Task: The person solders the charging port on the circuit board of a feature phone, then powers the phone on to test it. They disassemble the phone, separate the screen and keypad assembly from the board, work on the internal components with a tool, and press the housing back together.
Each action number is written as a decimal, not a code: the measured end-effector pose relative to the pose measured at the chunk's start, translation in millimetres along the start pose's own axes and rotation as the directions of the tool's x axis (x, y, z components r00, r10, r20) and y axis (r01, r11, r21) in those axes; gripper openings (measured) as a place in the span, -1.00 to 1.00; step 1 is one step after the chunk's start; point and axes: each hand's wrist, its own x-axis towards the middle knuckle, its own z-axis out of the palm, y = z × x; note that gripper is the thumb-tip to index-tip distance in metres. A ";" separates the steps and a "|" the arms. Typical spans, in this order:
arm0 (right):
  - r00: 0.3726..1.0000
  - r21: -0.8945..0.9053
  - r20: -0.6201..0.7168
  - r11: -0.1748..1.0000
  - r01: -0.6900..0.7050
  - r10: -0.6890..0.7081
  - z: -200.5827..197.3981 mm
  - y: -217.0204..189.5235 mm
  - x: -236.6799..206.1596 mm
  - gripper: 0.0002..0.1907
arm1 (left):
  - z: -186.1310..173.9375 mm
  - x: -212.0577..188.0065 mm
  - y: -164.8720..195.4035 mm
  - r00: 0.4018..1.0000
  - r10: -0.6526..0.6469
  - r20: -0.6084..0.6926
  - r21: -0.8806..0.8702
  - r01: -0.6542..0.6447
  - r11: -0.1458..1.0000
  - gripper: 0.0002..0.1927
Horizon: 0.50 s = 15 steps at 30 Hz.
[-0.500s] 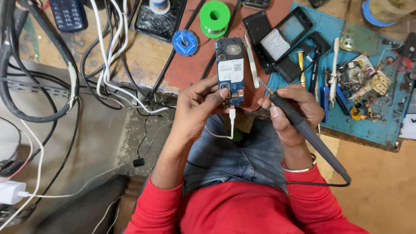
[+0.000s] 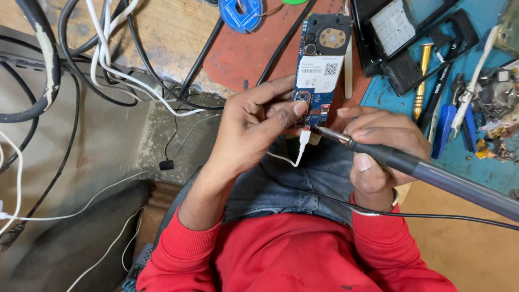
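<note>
A blue phone circuit board [image 2: 320,59] with a white label and a round gold part lies on the red mat. My left hand [image 2: 254,127] pinches its lower end, thumb on the board. A white cable plug [image 2: 304,138] sits in the board's bottom port. My right hand [image 2: 381,146] grips a dark soldering iron [image 2: 411,165], whose metal tip touches the board's lower edge beside the plug. The iron's black cord runs across my lap.
A blue solder spool [image 2: 240,13] lies at the top. Opened phone parts [image 2: 403,32], a gold-tipped screwdriver [image 2: 421,81], blue tools and scraps crowd the blue mat [image 2: 476,162] on the right. Black and white cables [image 2: 108,59] tangle on the left.
The view is closer now. My hands and the board stay together, with the iron tip now right at the board's lower edge near the plug.
</note>
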 end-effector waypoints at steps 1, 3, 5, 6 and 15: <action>1.000 0.007 -0.006 1.000 0.027 -0.027 0.4 3.9 3.5 -0.68 | -0.3 0.0 0.2 1.000 -0.002 0.002 -0.011 0.002 1.000 -0.54; 0.998 -0.012 -0.005 0.998 0.057 -0.057 1.6 7.3 7.3 -0.67 | -0.4 1.1 0.3 1.000 -0.004 0.011 -0.034 0.005 0.999 -0.53; 0.998 -0.064 0.011 0.996 0.066 -0.066 0.3 5.7 9.2 -0.69 | 0.2 0.4 0.4 1.000 -0.003 0.018 -0.066 0.005 0.998 -0.52; 0.999 -0.059 -0.021 0.997 0.041 -0.043 2.2 7.1 9.1 -0.69 | -1.3 1.6 0.4 1.000 0.002 0.024 -0.081 0.000 0.997 -0.52; 0.998 -0.027 0.067 1.000 -0.012 0.014 -5.7 0.3 8.5 -0.75 | 0.6 -1.0 -2.0 1.000 0.019 0.020 -0.101 -0.017 0.995 -0.52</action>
